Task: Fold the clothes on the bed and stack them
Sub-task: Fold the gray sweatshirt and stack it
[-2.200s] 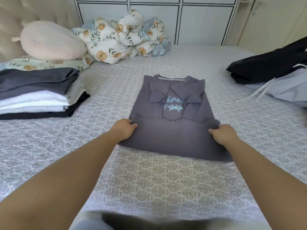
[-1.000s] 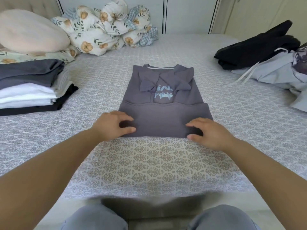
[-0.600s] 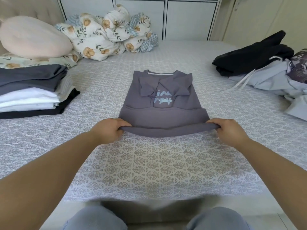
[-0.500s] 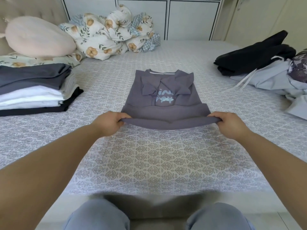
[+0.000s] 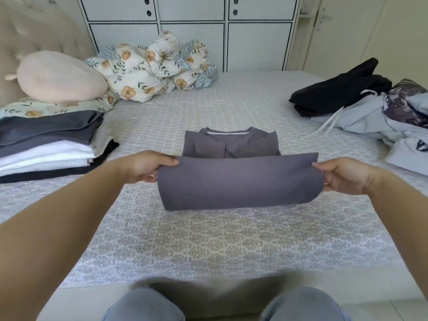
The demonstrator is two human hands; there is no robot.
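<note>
Lower folded portion of the grey shirt (image 5: 238,181) is now raised off the bed (image 5: 208,246) at frame centre, where 2.2 s ago it lay flat; it hangs as a doubled band between the two hands; it now covers the pale blue lettering visible earlier, leaving only collar and folded sleeves showing above it; left hand (image 5: 146,166) grips the band's left end, right hand (image 5: 342,174) its right end; both hands sit higher in frame than 0.5 s ago; at 1.0 s ago they rested on top of the cloth.
</note>
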